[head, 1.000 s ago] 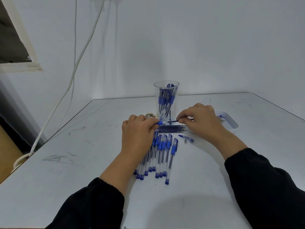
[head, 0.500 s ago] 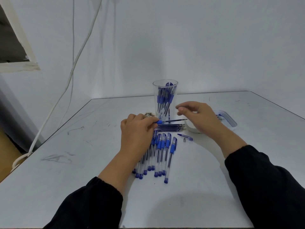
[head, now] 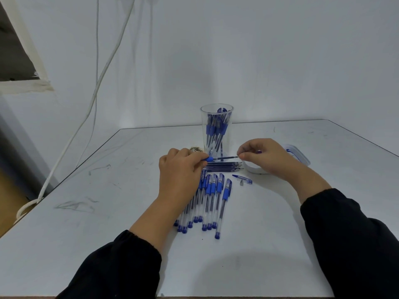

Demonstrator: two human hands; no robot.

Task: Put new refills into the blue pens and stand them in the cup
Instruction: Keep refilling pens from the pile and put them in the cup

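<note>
While the left hand (head: 181,169) grips a pen (head: 209,159), the right hand (head: 262,155) seemingly pinches its refill (head: 225,157).

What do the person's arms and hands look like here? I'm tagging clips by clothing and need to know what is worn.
Both arms wear long black sleeves with gathered cuffs, pushed up to leave the forearms bare. The left hand and right hand are bare: no gloves, and no rings, watch or wristband show. No cables or markings appear on either sleeve.
</note>
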